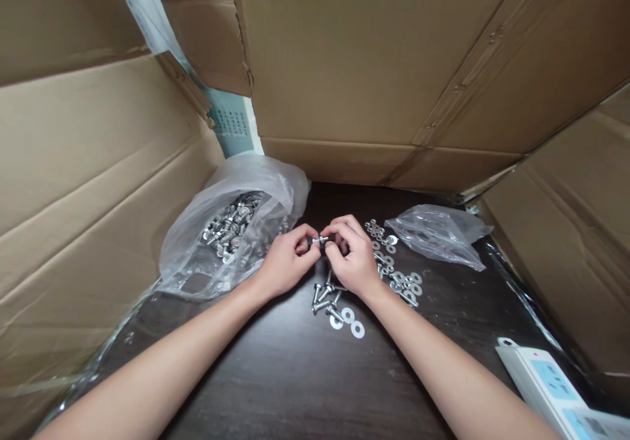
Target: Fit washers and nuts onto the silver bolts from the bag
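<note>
A small metal bolt (321, 239) lies level between my hands, above the dark table. Its left end is pinched between the thumb and index finger of my left hand (288, 259). The fingers of my right hand (353, 256) close on its right end, where a nut or washer may sit; the detail is too small to tell. Just below the hands lie several loose bolts (325, 294) and a few flat washers (357, 329). To the right of my right hand are more washers (416, 279) mixed with bolts, and a cluster of nuts (375, 228).
At the left stands an open plastic bag (283, 180) containing many bolt assemblies (231, 226). A crumpled clear bag (443, 230) lies at the right. A white power strip (522, 368) is at the near right. Cardboard walls (344, 59) enclose the dark table (275, 374).
</note>
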Demonstrator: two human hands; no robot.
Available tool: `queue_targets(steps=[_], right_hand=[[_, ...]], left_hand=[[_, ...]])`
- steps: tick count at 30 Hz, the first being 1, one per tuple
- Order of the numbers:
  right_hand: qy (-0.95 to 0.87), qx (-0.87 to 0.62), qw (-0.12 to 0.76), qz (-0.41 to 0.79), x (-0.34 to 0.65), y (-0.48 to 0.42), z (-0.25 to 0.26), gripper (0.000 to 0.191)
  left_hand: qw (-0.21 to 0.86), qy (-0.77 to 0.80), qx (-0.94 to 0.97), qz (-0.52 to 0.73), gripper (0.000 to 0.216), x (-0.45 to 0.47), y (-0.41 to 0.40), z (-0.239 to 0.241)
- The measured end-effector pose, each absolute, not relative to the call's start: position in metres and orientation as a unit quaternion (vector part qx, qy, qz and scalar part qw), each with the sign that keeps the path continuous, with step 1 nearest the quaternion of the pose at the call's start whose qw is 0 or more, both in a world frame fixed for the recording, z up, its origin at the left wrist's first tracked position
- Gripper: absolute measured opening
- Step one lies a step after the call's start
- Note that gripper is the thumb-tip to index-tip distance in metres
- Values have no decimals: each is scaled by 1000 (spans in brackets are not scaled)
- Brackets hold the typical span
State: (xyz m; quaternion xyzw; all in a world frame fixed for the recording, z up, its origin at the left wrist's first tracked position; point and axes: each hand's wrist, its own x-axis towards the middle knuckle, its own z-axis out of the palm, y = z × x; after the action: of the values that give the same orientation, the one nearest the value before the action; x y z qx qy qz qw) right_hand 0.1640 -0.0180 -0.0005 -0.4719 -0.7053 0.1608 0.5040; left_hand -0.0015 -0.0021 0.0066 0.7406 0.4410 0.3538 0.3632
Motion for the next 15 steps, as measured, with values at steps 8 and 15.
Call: queue_targets(steps=[8,15], right_hand=[[-707,-475,494,172,163,-19,3,7],[-704,-468,501,185,163,-18,2,8]], left_hand=[[371,439,741,348,13,-1,-2,6],[367,447,741,343,18,0,-3,9]])
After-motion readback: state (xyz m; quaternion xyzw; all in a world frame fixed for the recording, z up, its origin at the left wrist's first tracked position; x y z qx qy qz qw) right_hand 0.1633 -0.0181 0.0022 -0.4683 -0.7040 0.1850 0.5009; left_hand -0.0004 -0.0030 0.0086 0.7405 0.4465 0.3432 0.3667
